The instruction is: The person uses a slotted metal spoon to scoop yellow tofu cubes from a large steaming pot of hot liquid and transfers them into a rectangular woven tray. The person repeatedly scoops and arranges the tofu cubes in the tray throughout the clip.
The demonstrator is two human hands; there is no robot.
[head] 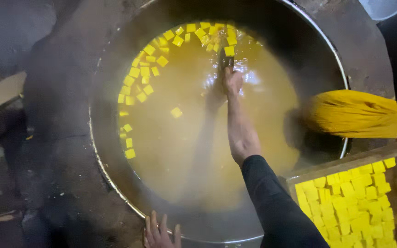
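**Yellow cubes afloat in a steaming pot**

The right hand [232, 81] reaches far out over a wide metal pot [102, 151], its fingers closed around the dark handle of a tool [226, 61] whose working end sits in the liquid at about 12 o'clock of the pot. One yellow cube [229, 51] lies right at the tool's far end, touching or just above it; which of the two cannot be told through the steam. The arm wears a black sleeve [276, 206] that ends below the wrist.

The left hand [160, 232] rests at the pot's near rim at about 6 o'clock, fingers spread apart and flat, holding nothing.

The pot is filled with cloudy yellow-brown broth [194, 138]. Floating cubes [145, 73] crowd its surface in an arc from 12 o'clock round to 9 o'clock, with a lone cube [176, 112] near the middle.

At 3 o'clock a yellow cloth [354, 114] drapes over the pot's rim. Just below it, at 4 o'clock, a wooden tray [345, 161] holds packed rows of cut yellow cubes [345, 202], close beside the sleeve.
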